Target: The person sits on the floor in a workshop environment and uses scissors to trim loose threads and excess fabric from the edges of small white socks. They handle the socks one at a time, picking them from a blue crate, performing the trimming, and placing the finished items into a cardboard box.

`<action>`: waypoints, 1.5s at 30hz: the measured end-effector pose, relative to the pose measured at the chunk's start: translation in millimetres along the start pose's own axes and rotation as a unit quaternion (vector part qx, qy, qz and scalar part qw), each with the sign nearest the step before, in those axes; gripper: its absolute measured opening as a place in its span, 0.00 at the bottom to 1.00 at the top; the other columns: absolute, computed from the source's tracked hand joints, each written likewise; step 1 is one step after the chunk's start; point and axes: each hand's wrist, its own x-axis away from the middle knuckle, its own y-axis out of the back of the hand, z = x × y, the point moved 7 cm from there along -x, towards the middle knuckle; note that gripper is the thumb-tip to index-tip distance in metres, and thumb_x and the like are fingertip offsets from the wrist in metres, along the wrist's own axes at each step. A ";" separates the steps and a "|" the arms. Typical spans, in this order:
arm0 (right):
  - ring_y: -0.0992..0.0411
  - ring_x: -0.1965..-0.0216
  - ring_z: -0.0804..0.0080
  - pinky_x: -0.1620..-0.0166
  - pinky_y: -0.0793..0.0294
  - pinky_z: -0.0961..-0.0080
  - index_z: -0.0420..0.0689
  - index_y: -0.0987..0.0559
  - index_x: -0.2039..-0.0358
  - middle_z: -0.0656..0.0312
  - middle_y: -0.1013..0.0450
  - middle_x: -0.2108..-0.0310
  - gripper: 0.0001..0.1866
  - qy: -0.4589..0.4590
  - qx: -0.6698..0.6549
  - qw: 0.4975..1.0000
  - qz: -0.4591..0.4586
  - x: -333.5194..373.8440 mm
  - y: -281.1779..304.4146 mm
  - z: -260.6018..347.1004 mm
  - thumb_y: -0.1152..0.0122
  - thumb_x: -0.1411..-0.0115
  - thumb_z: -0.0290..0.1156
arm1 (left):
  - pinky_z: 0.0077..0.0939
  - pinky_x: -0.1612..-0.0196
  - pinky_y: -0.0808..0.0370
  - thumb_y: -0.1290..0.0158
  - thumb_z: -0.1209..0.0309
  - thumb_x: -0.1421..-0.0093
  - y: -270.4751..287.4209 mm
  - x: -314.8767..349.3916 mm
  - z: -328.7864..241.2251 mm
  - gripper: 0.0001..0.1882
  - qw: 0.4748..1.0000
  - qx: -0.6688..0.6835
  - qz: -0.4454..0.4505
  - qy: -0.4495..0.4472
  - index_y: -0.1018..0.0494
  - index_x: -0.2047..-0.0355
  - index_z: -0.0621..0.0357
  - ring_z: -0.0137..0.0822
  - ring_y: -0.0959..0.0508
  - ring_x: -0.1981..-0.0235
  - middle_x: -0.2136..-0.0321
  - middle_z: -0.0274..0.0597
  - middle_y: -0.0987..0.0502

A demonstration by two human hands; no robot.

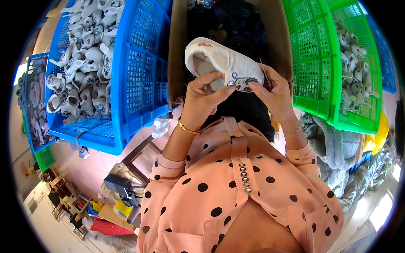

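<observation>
A small white shoe upper (pixel 247 67) with a printed black, grey and red pattern is held up in front of me, its opening toward the left. My left hand (pixel 204 92) grips its side, fingers inside the opening and thumb on the outside near the print. My right hand (pixel 276 90) closes round the toe end, thumb against the printed patch. A thin dark and reddish thing (pixel 268 83) shows at the right hand's fingers; its kind is too small to make out. Beneath the shoe stands a cardboard box (pixel 179 55) with dark contents.
On the left, a blue plastic crate (pixel 139 80) holds many similar white shoe uppers (pixel 86 61). Green crates (pixel 314 55) on the right contain more pale uppers (pixel 354 67). Grey fabric (pixel 327 143) lies below them. A yellow tape roll (pixel 122 209) sits at lower left.
</observation>
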 end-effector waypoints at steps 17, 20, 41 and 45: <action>0.27 0.78 0.70 0.72 0.27 0.81 0.45 0.25 0.47 0.56 0.22 0.65 0.31 0.176 0.332 0.925 -0.050 1.7 -4.0 46.6 0.31 0.54 0.22 | 0.31 0.57 0.37 0.32 0.70 0.55 -17.0 56.8 -81.2 0.14 0.669 -0.477 -0.293 -0.488 0.21 0.67 0.51 0.37 0.29 0.60 0.68 0.32 0.24; 0.26 0.78 0.69 0.73 0.27 0.80 0.46 0.25 0.46 0.57 0.22 0.69 0.34 0.192 0.361 0.911 -0.050 3.7 -5.3 48.7 0.31 0.59 0.19 | 0.30 0.57 0.37 0.32 0.69 0.56 -30.2 51.7 -89.3 0.14 0.600 -0.539 -0.259 -0.531 0.19 0.66 0.50 0.37 0.29 0.59 0.67 0.31 0.23; 0.32 0.66 0.88 0.60 0.29 0.87 0.34 0.24 0.51 0.66 0.23 0.67 0.19 0.016 0.071 0.995 -0.067 -9.3 16.5 23.2 0.37 0.38 0.34 | 0.26 0.57 0.26 0.46 0.78 0.40 13.7 40.3 -87.6 0.05 0.895 -0.343 -0.083 -0.274 0.23 0.63 0.61 0.35 0.21 0.61 0.68 0.39 0.20; 0.31 0.71 0.86 0.65 0.28 0.86 0.37 0.24 0.50 0.63 0.23 0.70 0.21 0.064 0.160 0.984 -0.040 -5.8 8.1 28.1 0.34 0.42 0.32 | 0.28 0.48 0.26 0.40 0.79 0.44 1.4 12.8 -56.9 0.22 0.967 -0.165 0.006 -0.196 0.31 0.48 0.66 0.33 0.22 0.54 0.55 0.45 0.23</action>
